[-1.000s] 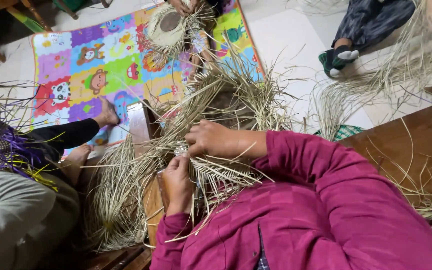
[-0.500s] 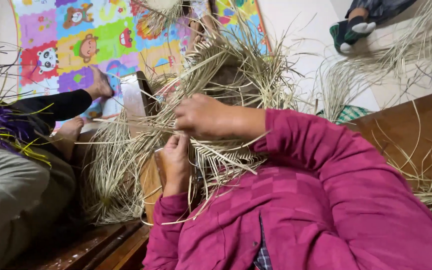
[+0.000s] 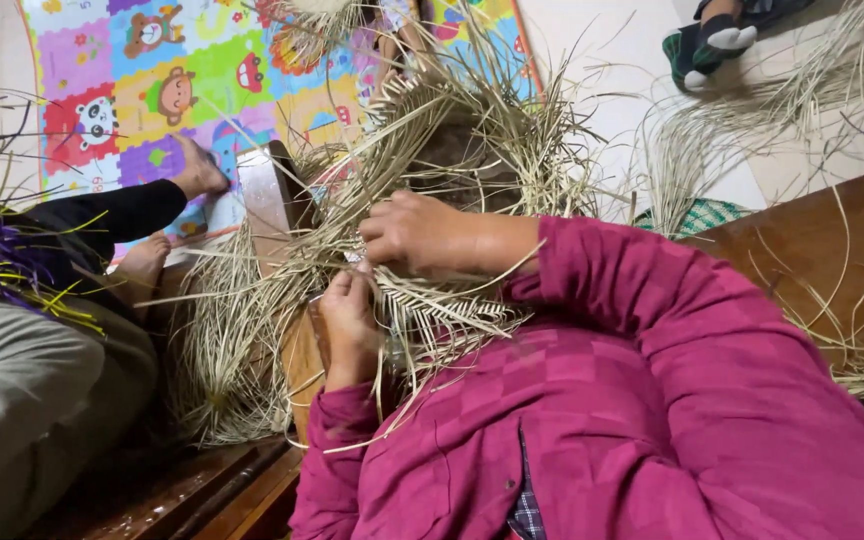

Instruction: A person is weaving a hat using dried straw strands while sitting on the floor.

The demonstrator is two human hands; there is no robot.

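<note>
Head view: both hands work at a woven straw piece (image 3: 452, 300) held against the chest.
Left hand (image 3: 347, 325): wrist bent up, fingers pinched on its strands.
Right hand (image 3: 422, 232): knuckles up, fist clenched around strands.

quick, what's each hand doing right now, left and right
Left hand: closed, pinching straw strands at the edge of the woven straw piece.
Right hand: fingers curled shut, gripping straw strands on top of the same piece.
</note>
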